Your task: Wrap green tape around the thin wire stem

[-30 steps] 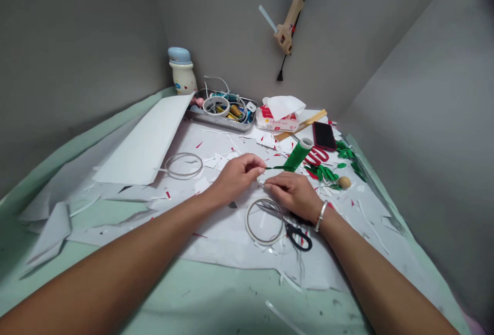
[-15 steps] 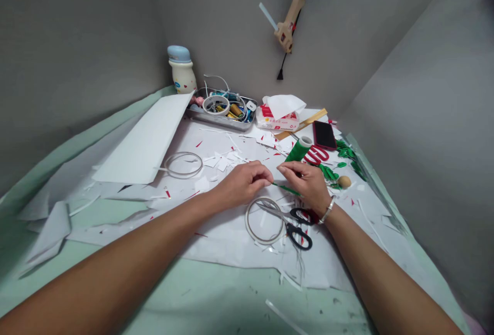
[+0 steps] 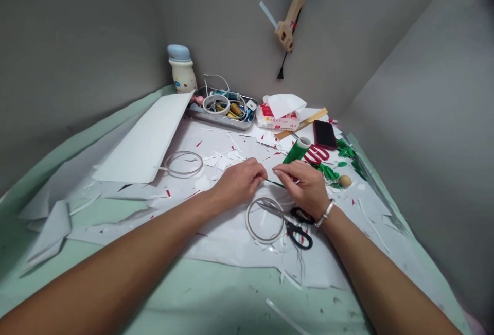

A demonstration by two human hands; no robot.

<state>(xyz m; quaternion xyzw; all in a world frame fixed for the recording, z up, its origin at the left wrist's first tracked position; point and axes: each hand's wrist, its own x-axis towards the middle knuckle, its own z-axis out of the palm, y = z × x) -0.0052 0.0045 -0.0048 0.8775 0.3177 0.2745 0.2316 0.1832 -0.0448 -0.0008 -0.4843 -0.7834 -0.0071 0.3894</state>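
Observation:
My left hand (image 3: 244,181) is closed in a pinch on one end of a thin green stem (image 3: 275,183). The stem runs across the gap toward my right hand (image 3: 304,183), whose palm hides its other end. The right fingers are bent and drawn together; whatever sits between them is too small or hidden to make out. Just behind that hand leans a green thread spool (image 3: 296,151) with a white core. Below both hands, black-handled scissors (image 3: 299,235) lie with their blades across a white tape ring (image 3: 249,227).
Paper scraps cover the white sheet. Behind are a metal tray (image 3: 219,120) of spools, a tissue pack (image 3: 278,119) and a phone (image 3: 324,135). At right lie red-handled scissors (image 3: 318,155), green leaves (image 3: 328,172) and a wooden ball (image 3: 345,181). A glue gun (image 3: 286,31) hangs on the wall.
Both hands have shifted slightly to the left, with the green stem moving along. The spool's position has moved a little to the left too.

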